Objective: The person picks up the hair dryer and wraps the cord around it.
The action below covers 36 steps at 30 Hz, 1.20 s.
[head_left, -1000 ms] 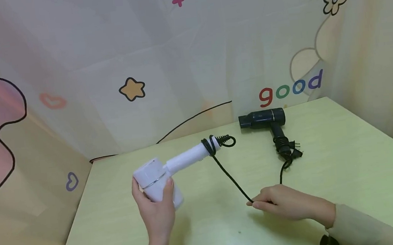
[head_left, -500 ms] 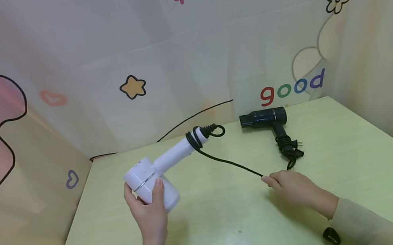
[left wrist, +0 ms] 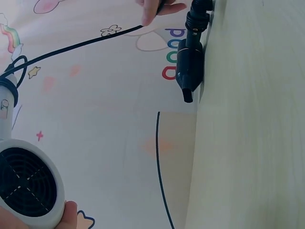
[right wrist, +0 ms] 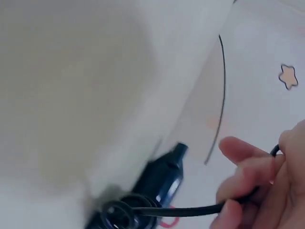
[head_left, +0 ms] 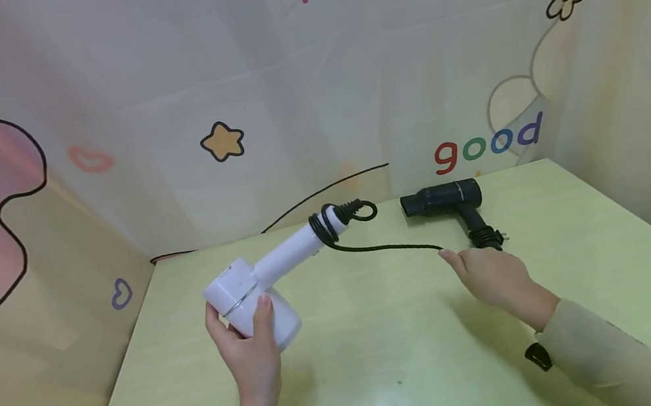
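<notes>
My left hand (head_left: 253, 363) holds a white hair dryer (head_left: 283, 320) by its body above the table, thumb on the near side. The dryer's handle (head_left: 289, 254) tilts up to the right, with a black cord (head_left: 390, 246) wound round its end. My right hand (head_left: 500, 280) grips that cord and stretches it rightward. In the left wrist view the white dryer's round dark grille (left wrist: 26, 181) faces the camera. In the right wrist view, cord (right wrist: 190, 211) also runs from my curled fingers (right wrist: 252, 171) towards dark coils (right wrist: 124, 212) by the black hair dryer; its far end is unclear.
A black hair dryer (head_left: 444, 198) lies at the back right of the pale table (head_left: 365, 357), cord bundled round its handle, partly behind my right hand. Behind the table hangs a printed curtain (head_left: 303, 99). A dark strap piece (head_left: 537, 357) sits below my right sleeve.
My right hand has moved up and right, away from me, and the cord now runs almost level. The white dryer shifted slightly left and its handle tilted higher.
</notes>
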Available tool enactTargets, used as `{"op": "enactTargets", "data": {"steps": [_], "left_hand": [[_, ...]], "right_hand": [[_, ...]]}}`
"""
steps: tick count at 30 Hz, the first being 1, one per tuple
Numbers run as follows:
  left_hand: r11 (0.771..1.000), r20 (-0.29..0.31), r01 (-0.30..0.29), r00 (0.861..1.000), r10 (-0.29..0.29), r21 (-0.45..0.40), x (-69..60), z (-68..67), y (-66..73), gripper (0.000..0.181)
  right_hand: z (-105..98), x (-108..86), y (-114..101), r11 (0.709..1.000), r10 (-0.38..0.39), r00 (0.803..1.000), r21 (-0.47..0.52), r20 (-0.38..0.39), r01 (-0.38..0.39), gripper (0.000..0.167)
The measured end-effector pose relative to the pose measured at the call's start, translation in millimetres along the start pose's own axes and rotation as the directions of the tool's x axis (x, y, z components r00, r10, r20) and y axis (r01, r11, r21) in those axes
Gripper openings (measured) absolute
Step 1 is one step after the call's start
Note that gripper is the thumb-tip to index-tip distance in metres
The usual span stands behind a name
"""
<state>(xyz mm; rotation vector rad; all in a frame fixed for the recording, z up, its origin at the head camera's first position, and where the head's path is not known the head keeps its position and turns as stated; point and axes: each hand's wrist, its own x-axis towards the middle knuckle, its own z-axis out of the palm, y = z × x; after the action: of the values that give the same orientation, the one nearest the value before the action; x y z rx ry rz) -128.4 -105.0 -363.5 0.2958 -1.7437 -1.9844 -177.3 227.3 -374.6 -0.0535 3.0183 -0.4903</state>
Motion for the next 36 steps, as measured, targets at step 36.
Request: {"op": "enactTargets", "data": {"steps": [36], "left_hand": [[0.977,0.013,0.049,0.999,-0.048,-0.206,-2.1,-4.7,19.1,0.056]], "right_hand": [[2.7,-4.4,-17.9,0.914,-0.404,0.881,-0.144,-0.245,0.379,0.031]]}}
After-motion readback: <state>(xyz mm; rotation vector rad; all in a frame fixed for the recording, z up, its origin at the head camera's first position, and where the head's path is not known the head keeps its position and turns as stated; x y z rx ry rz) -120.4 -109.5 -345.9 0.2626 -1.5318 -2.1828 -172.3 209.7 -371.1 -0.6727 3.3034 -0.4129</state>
